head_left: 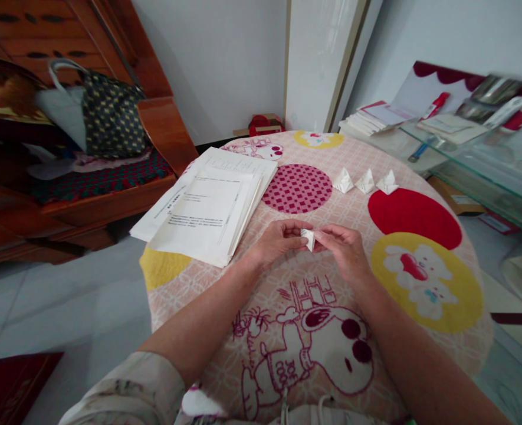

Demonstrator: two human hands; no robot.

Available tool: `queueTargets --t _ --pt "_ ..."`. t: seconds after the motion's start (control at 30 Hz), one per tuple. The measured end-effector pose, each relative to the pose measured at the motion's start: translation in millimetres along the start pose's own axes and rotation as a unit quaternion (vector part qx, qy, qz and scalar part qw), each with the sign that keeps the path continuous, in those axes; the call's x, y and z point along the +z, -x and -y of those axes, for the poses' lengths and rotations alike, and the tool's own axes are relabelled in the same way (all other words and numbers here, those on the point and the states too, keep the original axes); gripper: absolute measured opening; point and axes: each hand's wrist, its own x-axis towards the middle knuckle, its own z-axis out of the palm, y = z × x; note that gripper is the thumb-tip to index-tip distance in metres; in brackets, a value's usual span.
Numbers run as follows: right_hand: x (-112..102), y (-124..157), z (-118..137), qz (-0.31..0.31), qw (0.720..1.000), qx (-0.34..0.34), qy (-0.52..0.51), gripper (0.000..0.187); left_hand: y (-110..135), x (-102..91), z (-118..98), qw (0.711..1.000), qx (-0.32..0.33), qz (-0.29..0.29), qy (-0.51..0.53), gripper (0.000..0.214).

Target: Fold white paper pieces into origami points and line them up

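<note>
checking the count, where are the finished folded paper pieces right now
In the head view, three folded paper pieces sit in a row on the tablecloth, beyond the hands, between the checkered circle and red circle.

round table (261, 277), cartoon-dog cloth; paper stack (210, 209) lying far left, three folded paper pieces (365, 181) in row far side

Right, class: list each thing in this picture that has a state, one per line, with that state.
Small folded paper piece: pinched between both hands.
Left hand: closed on the piece.
Right hand: closed on the piece.
Three folded paper shapes: finished, in a row.
Paper stack: flat, unfolded.
Handbag: upright on the bench.
</note>
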Motion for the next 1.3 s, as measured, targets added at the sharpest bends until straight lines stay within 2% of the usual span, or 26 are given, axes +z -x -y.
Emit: queueTargets --t 0.23,0.33,0.4,0.47,0.57,0.87,1.03,1.3 --pt "0 -1 -3 0.019 0.994 0.057 -0.087 0.021 0 1.2 -2 1.0 0.013 -0.001 -0.011 0.036" --pt "0 -1 -5 0.003 0.995 0.057 -0.083 0.022 2 3.2 -3 0.997 0.025 -0.018 -0.076 0.038" --pt "1 -1 -5 -0.014 0.998 0.042 -0.054 0.022 4 6.0 -4 0.983 0.053 -0.055 -0.169 0.039" --pt "3 0 -5 -0.022 0.999 0.023 -0.021 0.02 6 10.2 -7 0.956 0.093 -0.099 -0.259 0.036" --pt "6 1 -5 -0.026 1.0 -0.003 0.009 0.015 9 17.2 -10 0.923 0.133 -0.127 -0.337 0.026" --pt "7 2 -9 -0.055 0.995 -0.04 0.073 0.013 13 29.1 -12 0.893 0.143 -0.148 -0.401 0.023" --pt "7 3 -5 -0.086 0.991 -0.051 0.094 0.012 14 29.0 -10 0.869 0.174 -0.148 -0.439 0.024" --pt "8 2 -6 -0.084 0.989 -0.065 0.1 0.012 12 27.4 -5 0.837 0.211 -0.143 -0.485 0.028"
